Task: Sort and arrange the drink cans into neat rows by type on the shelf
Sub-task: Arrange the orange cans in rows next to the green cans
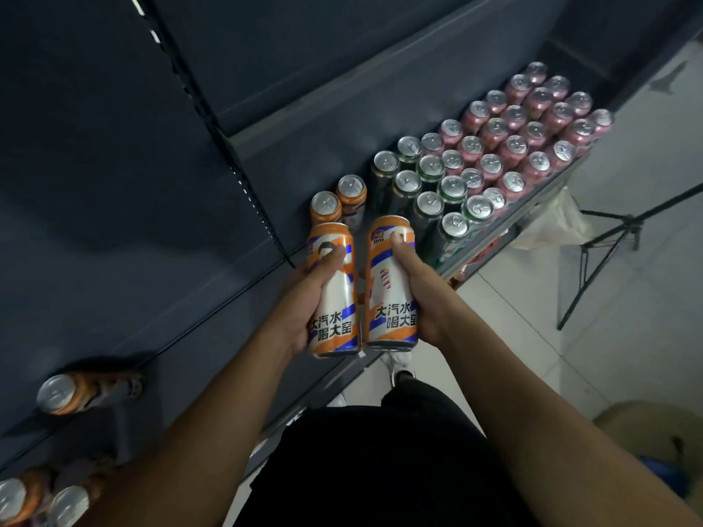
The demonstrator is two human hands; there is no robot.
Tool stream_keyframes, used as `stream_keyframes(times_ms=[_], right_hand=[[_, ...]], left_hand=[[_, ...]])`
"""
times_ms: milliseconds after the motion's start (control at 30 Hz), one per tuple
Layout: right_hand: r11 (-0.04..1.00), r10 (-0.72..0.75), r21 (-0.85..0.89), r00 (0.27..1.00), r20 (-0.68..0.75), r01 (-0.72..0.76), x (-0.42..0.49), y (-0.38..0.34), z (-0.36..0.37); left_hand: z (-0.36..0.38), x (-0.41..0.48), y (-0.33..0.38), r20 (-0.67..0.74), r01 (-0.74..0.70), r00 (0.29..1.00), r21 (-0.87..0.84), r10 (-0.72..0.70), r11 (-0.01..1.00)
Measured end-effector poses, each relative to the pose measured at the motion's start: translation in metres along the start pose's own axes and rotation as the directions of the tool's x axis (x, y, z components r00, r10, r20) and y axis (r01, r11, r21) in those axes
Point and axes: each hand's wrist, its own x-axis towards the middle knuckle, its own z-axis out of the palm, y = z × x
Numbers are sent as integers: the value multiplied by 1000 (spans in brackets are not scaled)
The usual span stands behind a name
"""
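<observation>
We see both forearms reaching forward side by side. The left hand (pixel 304 302) is wrapped around one tall orange-and-white aluminium drink can (pixel 334 329), and the right hand (pixel 422 298) grasps a matching second can (pixel 388 294). Both cans are tilted, nearly touching, above the front edge of the dark grey metal shelf (pixel 296 154). Just beyond them stand two orange cans (pixel 338 201), with bare shelf to their left. Rows of green cans (pixel 430 199) come next, then pink cans (pixel 532 123).

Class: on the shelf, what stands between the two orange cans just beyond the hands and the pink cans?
Green cans, in rows; the head view shows it.
</observation>
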Motion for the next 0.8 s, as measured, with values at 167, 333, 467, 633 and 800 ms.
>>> stream_keyframes(times_ms=[167,333,467,633,800], right_hand=[[989,-44,-141,996,72,54,42,-42,-17],[950,-141,-260,979,148,176,91,-74,-40],[759,-291,-558,942,167,334,117,-87,-50],[532,-325,-756,916,233,381,139,-91,-56],[563,-297,-744,928,223,359,158,-92,-60]], left_hand=[[33,33,14,-192,-48,980,-18,44,999],[60,67,12,-380,-107,920,-6,97,994],[66,85,6,-500,-154,854,14,140,988],[68,104,-5,-584,-180,783,116,213,977],[72,121,-16,-618,-199,748,138,242,970]])
